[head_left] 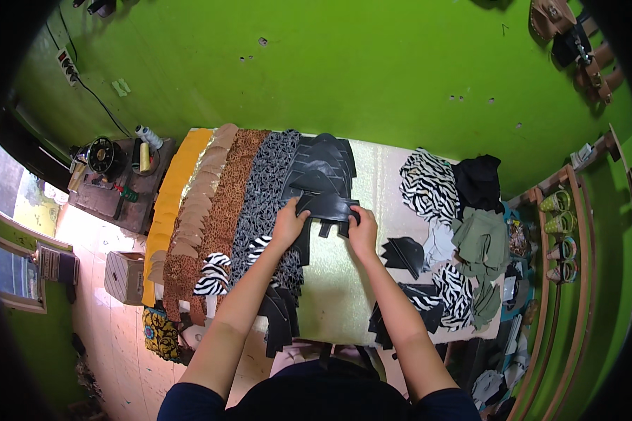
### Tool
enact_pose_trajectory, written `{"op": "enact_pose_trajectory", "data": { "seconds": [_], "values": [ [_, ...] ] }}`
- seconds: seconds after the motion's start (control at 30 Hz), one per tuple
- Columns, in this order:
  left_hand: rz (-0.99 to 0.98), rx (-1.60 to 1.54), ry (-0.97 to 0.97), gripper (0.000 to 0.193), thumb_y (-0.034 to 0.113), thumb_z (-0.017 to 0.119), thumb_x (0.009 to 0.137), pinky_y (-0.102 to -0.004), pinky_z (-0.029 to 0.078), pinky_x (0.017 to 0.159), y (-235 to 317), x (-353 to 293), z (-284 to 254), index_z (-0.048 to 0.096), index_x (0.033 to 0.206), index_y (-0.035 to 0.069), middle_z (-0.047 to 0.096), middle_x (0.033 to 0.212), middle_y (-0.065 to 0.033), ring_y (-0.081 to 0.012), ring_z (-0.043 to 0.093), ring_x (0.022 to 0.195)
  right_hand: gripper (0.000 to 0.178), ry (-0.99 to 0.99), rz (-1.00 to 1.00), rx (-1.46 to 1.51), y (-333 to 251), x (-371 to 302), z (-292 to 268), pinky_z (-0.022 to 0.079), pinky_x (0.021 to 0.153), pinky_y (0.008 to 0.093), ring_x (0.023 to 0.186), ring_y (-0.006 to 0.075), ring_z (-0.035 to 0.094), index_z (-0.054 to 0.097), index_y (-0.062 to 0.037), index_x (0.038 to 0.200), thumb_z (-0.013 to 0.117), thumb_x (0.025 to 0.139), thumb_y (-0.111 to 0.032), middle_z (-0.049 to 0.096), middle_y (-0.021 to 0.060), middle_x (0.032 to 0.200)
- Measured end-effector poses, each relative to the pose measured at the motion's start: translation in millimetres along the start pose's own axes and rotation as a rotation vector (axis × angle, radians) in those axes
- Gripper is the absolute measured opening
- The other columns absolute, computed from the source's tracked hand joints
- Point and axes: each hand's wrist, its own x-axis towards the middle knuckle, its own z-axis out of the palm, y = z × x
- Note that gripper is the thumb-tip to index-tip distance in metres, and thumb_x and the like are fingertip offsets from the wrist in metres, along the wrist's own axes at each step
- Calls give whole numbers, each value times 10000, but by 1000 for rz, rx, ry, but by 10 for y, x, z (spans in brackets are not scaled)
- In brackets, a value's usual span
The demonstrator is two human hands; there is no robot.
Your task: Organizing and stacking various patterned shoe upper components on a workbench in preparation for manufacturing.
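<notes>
My left hand [290, 223] and my right hand [361, 230] grip a black, leather-like cut piece [328, 208] by its two ends, thumbs on top. It is held over the near end of a row of overlapping black pieces [321, 158]. To the left lie overlapping rows of grey-and-black patterned pieces [265, 179], leopard-print pieces [233, 186], tan pieces [195, 219] and yellow pieces [172, 200]. A zebra-print piece [213, 277] rests on the leopard row. Curved black pieces [403, 255] lie right of my right hand, and more black pieces [279, 316] are beside my left forearm.
Piles of zebra-print fabric [428, 182], black fabric [477, 181] and olive fabric [482, 242] cover the pale table's [376, 165] right side. A sewing machine [104, 156] with thread spools stands left, above a cardboard box [123, 278]. A wooden rack [576, 210] holds shoes at right.
</notes>
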Motion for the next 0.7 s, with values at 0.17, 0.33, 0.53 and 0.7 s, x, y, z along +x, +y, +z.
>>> {"op": "enact_pose_trajectory", "data": {
  "seconds": [0.17, 0.33, 0.53, 0.7],
  "values": [
    [61, 51, 60, 428, 74, 656, 726, -364, 429, 848, -284, 435, -17, 500, 1109, -37, 561, 1047, -236, -366, 536, 990, 219, -53, -2, -72, 60, 328, 487, 424, 799, 372, 883, 323, 529, 608, -22, 970, 583, 752, -23, 538, 169, 937],
    [-44, 60, 124, 293, 119, 674, 718, -394, 411, 848, -363, 482, 145, 540, 962, 25, 484, 1029, -157, -361, 471, 1003, 217, -77, -28, -214, 267, 361, 728, 417, 793, 388, 912, 327, 500, 621, -39, 957, 594, 742, -51, 509, 176, 970],
    [181, 558, 321, 252, 187, 676, 706, -366, 390, 741, -263, 366, 152, 561, 904, 81, 475, 964, -88, -275, 462, 901, 219, -61, -191, -395, 153, 356, 561, 401, 778, 380, 911, 292, 477, 612, -102, 967, 606, 748, -119, 481, 128, 1026],
    [321, 361, 219, 157, 187, 575, 788, -397, 372, 702, 240, -108, 475, 571, 877, 58, 514, 897, -113, -288, 495, 839, 193, -79, -371, -278, 366, 25, 66, 393, 819, 382, 996, 266, 493, 606, -92, 959, 561, 771, -103, 532, 104, 992]
  ]
}}
